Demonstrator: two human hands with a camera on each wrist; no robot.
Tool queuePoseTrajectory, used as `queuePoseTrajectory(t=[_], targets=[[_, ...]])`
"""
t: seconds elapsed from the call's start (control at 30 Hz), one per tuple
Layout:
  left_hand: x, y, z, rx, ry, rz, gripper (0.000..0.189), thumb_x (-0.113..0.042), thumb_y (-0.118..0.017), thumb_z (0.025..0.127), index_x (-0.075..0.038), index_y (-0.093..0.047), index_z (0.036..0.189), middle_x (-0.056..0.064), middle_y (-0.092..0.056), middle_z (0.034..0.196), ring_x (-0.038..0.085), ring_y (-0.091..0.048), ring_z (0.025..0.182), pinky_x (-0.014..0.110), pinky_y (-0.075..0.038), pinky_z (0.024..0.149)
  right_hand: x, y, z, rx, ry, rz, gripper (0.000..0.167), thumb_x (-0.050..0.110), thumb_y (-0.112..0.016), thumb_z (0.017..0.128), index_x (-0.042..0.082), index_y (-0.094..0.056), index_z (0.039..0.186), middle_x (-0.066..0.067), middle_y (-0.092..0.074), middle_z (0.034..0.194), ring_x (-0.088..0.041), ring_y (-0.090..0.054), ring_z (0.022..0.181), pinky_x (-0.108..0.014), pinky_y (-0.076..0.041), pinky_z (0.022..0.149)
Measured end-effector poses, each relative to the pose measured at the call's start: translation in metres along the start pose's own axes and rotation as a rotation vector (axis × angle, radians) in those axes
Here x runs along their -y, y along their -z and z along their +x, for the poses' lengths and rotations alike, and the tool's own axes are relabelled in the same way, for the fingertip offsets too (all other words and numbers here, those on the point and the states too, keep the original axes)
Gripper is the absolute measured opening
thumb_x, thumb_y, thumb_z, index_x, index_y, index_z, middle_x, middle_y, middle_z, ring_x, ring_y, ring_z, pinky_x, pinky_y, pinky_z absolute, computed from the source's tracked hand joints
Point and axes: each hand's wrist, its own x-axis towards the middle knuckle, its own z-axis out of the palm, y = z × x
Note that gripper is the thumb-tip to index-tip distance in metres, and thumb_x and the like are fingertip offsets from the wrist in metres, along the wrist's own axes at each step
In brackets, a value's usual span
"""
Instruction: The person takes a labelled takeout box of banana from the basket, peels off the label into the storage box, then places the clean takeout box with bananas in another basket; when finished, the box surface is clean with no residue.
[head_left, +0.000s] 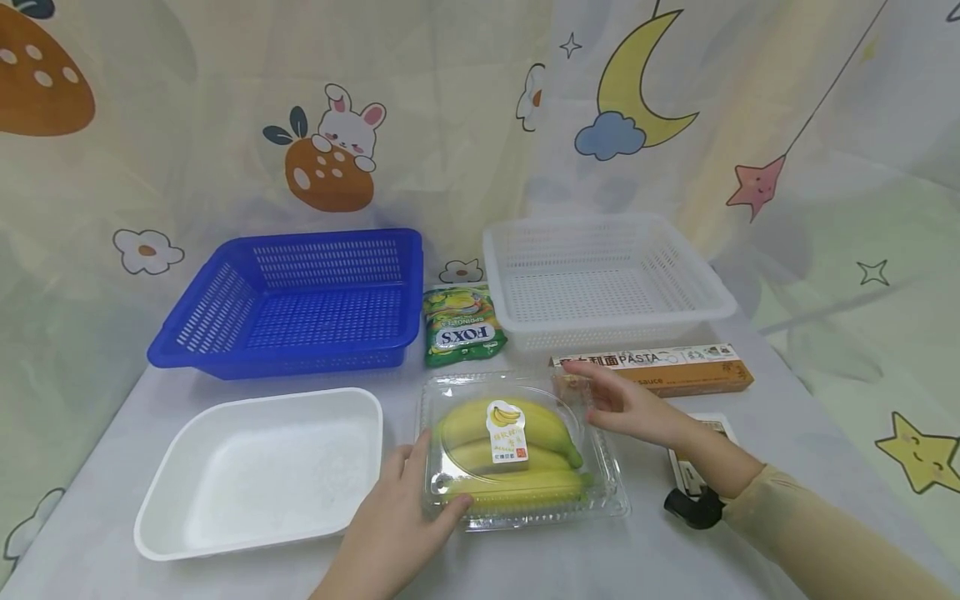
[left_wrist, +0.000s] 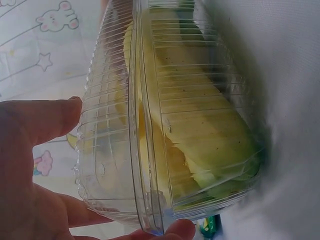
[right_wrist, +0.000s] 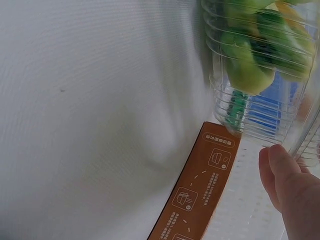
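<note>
A clear plastic box of bananas (head_left: 525, 467) with a white label on its lid sits in the front middle of the table. My left hand (head_left: 401, 508) holds its left side, thumb at the near edge and fingers along the side. In the left wrist view the ribbed lid (left_wrist: 107, 150) lies between that thumb and the fingers. At the back right corner of the box, my right hand (head_left: 626, 408) grips the rim, its fingers reaching toward the far side. The right wrist view shows these fingertips (right_wrist: 276, 155) at the box's corner; part of the grip is hidden.
Behind stand a blue basket (head_left: 300, 362) and a white basket (head_left: 611, 325), with a green FOX'S bag (head_left: 462, 327) between them. A white tray (head_left: 262, 475) lies left. A pasta box (head_left: 690, 379) lies right, and a card-like item (head_left: 686, 471) with a black part (head_left: 693, 508) is partly under my right forearm.
</note>
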Motion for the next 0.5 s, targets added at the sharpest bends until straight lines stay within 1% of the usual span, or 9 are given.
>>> queuePoseTrajectory(t=[0.07,0.13,0.23,0.3,0.37,0.43,0.5], targets=[[0.0002,-0.0001,0.0000,-0.001,0.000,0.003,0.086,-0.059,-0.060,0.075,-0.008,-0.034,0.139,0.013,-0.049,0.123,0.027,-0.060,0.098,0.042,-0.051,0.075,-0.0014,-0.0007,0.0005,-0.002,0.005,-0.008,0.061,0.000,-0.056,0.085,-0.003,-0.028,0.139,-0.022,-0.024,0.146,-0.041,-0.026,0.130,-0.050,-0.033,0.099],[0.0005,-0.0003,0.0002,-0.003,0.000,0.007,0.086,-0.060,-0.060,0.075,-0.008,-0.034,0.139,0.013,-0.049,0.123,0.028,-0.060,0.098,0.042,-0.051,0.075,-0.0028,-0.0011,0.0010,-0.004,0.008,-0.008,0.061,-0.001,-0.056,0.084,-0.003,-0.028,0.139,-0.022,-0.024,0.146,-0.039,-0.026,0.130,-0.046,-0.035,0.099],[0.0009,-0.0006,0.0007,-0.004,-0.004,0.011,0.086,-0.059,-0.060,0.075,-0.008,-0.034,0.139,0.013,-0.049,0.122,0.028,-0.060,0.097,0.042,-0.051,0.075,-0.0047,-0.0014,0.0011,-0.003,0.006,0.000,0.061,-0.001,-0.056,0.084,-0.001,-0.029,0.139,-0.020,-0.023,0.147,-0.034,-0.026,0.131,-0.031,-0.037,0.100],[0.0010,-0.0009,0.0009,-0.004,-0.005,0.013,0.085,-0.059,-0.060,0.075,-0.007,-0.034,0.138,0.013,-0.049,0.122,0.028,-0.060,0.097,0.042,-0.051,0.075,-0.0060,-0.0015,0.0010,-0.001,0.007,0.008,0.062,-0.001,-0.056,0.084,0.000,-0.029,0.140,-0.020,-0.023,0.147,-0.027,-0.026,0.132,-0.021,-0.036,0.098],[0.0011,-0.0009,0.0012,-0.003,-0.006,0.015,0.085,-0.058,-0.061,0.076,-0.007,-0.035,0.138,0.013,-0.049,0.122,0.028,-0.060,0.096,0.042,-0.051,0.075,-0.0075,-0.0015,0.0009,0.001,0.009,0.013,0.063,0.000,-0.057,0.084,-0.001,-0.029,0.140,-0.021,-0.022,0.148,-0.019,-0.025,0.132,-0.014,-0.035,0.096],[0.0011,-0.0008,0.0015,-0.002,-0.005,0.016,0.085,-0.058,-0.061,0.076,-0.007,-0.035,0.138,0.013,-0.049,0.122,0.028,-0.060,0.096,0.042,-0.051,0.074,-0.0088,-0.0015,0.0010,0.003,0.013,0.017,0.063,0.000,-0.057,0.084,-0.002,-0.028,0.140,-0.021,-0.021,0.148,-0.013,-0.025,0.132,-0.012,-0.034,0.095],[0.0010,-0.0005,0.0017,-0.002,-0.005,0.019,0.085,-0.058,-0.061,0.076,-0.007,-0.035,0.138,0.013,-0.049,0.122,0.028,-0.060,0.096,0.042,-0.051,0.074,-0.0098,-0.0015,0.0013,0.005,0.016,0.017,0.063,0.000,-0.057,0.084,-0.002,-0.028,0.139,-0.022,-0.021,0.148,-0.012,-0.024,0.132,-0.014,-0.034,0.097]])
